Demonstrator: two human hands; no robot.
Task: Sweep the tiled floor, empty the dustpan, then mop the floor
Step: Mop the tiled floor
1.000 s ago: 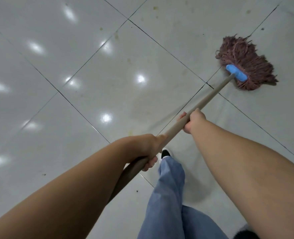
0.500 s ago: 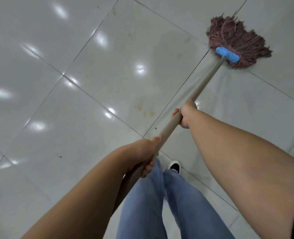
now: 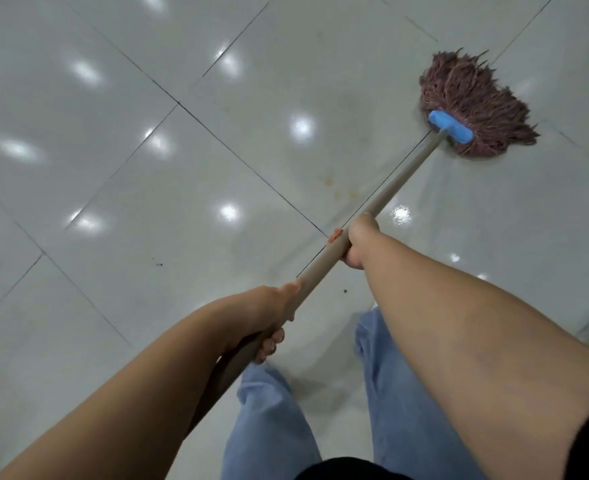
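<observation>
both hands grasp the mop handle (image 3: 386, 194), a long pale shaft that runs on a slant from below the left forearm up and away to the mop head (image 3: 473, 105). the left hand (image 3: 263, 315) grips the near part of the shaft, its fingers curled under it so that the fingertips (image 3: 269, 344) show below the wood and the thumb lies along the top. the right hand (image 3: 357, 242) grips the shaft further along, ahead of the left hand and a little to its right, with its fingers wrapped around the far side; one fingertip peeks out on the left edge of the shaft.

beyond the right hand, well apart from it, the shaft ends in a blue clamp (image 3: 450, 127), and from that clamp the reddish-brown strings of the mop head fan out flat on the tiled floor (image 3: 147, 237). the strings spread away from the hands, touching the tile.

the floor is of large pale glossy tiles with dark grout lines, and bright spots of light reflect across it. a faint yellowish stain (image 3: 334, 187) lies on the tile to the left of the shaft, between the right hand and the mop head. two small dark specks sit near the hands, one (image 3: 158, 264) left of the shaft, one (image 3: 345, 291) just under it between the two hands. below the hands, the person's legs in light blue jeans (image 3: 269, 427) stand on the tile.
</observation>
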